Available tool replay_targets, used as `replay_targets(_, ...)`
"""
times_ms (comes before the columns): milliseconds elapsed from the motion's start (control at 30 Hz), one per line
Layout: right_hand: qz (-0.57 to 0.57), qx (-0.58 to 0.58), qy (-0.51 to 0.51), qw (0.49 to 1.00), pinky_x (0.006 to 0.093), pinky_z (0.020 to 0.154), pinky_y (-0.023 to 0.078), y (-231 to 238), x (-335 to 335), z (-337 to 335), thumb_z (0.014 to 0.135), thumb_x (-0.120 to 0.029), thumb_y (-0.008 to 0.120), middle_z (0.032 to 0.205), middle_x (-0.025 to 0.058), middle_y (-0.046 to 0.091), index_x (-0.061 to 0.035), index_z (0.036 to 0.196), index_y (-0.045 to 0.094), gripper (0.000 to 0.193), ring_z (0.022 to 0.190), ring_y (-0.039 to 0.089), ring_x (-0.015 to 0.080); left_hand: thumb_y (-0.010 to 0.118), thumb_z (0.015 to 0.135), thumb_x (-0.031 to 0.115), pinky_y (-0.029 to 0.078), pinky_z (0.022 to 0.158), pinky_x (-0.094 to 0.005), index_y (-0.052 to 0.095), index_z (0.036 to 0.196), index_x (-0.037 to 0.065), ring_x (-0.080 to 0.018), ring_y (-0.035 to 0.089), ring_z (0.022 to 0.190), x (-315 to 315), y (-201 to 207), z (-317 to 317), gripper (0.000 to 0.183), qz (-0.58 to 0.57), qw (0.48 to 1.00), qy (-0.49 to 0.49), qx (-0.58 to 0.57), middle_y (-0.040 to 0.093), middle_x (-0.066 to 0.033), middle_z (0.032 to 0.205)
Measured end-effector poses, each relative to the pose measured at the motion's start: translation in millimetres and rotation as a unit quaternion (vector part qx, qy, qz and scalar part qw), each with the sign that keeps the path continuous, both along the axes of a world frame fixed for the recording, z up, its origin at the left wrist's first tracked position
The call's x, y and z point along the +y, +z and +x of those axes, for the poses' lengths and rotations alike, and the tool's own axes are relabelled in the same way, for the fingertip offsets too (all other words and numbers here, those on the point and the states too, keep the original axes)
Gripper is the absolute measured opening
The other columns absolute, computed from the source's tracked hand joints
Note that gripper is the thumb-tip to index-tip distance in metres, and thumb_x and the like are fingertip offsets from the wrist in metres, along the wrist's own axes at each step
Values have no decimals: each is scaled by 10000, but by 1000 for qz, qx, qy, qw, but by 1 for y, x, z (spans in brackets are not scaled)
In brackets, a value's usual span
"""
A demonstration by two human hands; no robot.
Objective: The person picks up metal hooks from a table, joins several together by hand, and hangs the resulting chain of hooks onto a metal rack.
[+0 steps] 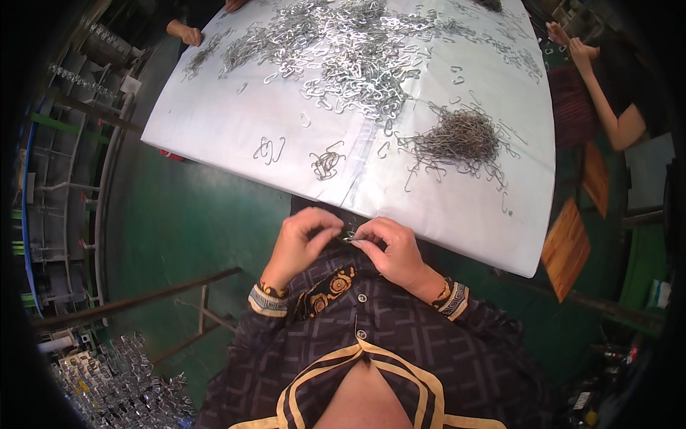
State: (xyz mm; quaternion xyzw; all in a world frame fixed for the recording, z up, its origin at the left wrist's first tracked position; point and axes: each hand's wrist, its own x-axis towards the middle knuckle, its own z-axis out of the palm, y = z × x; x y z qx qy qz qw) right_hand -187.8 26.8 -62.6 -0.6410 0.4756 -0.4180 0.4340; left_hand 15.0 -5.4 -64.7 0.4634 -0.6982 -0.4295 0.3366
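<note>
Close to my body, just off the table's near edge, my left hand (303,242) and my right hand (393,250) face each other. The right thumb and forefinger pinch a small shiny metal piece (348,239), perhaps a hook or clip, mostly covered by the fingers. My left thumb and fingertips are pressed together beside its other end; what they hold is too small to make out. Nearest on the table lie a little heap of bent wire hooks (326,164) and a few loose hooks (269,150). To their right is a dense pile of thin wire hooks (463,136).
A big pile of shiny flat metal clips (357,64) spreads over the far part of the white table (236,161). One person's hand (187,33) rests at the far left edge; another person's hands (576,46) are raised at the right. Wooden boards (566,247) stand beside the table.
</note>
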Motion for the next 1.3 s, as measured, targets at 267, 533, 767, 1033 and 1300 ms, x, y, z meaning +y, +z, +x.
replay_targets(267, -37, 32, 21, 999, 372, 666, 471, -7, 6, -7, 774, -17, 703, 802, 117, 621, -11, 851, 627, 109, 745, 593, 302, 723, 799, 95, 489, 614, -350, 711, 860, 33, -247, 605, 686, -69, -25, -80, 87, -181, 974, -91, -98, 627, -99, 752)
replay_targets(533, -57, 49, 34, 997, 388, 719, 492, -18, 19, -8, 763, -31, 712, 831, 117, 642, -24, 860, 633, 125, 802, 620, 315, 629, 712, 86, 552, 633, -356, 684, 722, 35, -266, 658, 759, -75, -28, -133, 76, -302, 868, -129, -372, 648, -116, 773)
replay_targets(767, -64, 52, 37, 996, 385, 705, 494, -22, 18, -7, 766, -43, 717, 827, 115, 644, -27, 855, 637, 120, 790, 622, 310, 619, 714, 85, 553, 618, -367, 677, 704, 36, -280, 664, 704, -76, -30, -139, 76, -292, 852, -148, -409, 650, -111, 756)
replay_targets(1033, -15, 22, -34, 999, 355, 649, 478, -15, 10, 0, 772, -22, 712, 790, 113, 625, -10, 835, 644, 93, 715, 601, 281, 654, 787, 54, 452, 591, -269, 615, 774, 16, -113, 549, 618, -67, 4, -58, 56, 71, 997, -33, 7, 614, -9, 716)
replay_targets(1300, 4, -22, -78, 997, 302, 605, 480, -12, -2, 12, 784, -6, 713, 768, 106, 642, 2, 855, 650, 96, 654, 615, 212, 651, 816, 4, 408, 722, -266, 586, 818, 3, -133, 509, 808, -4, 17, 4, 65, 43, 986, -25, 159, 561, -48, 852)
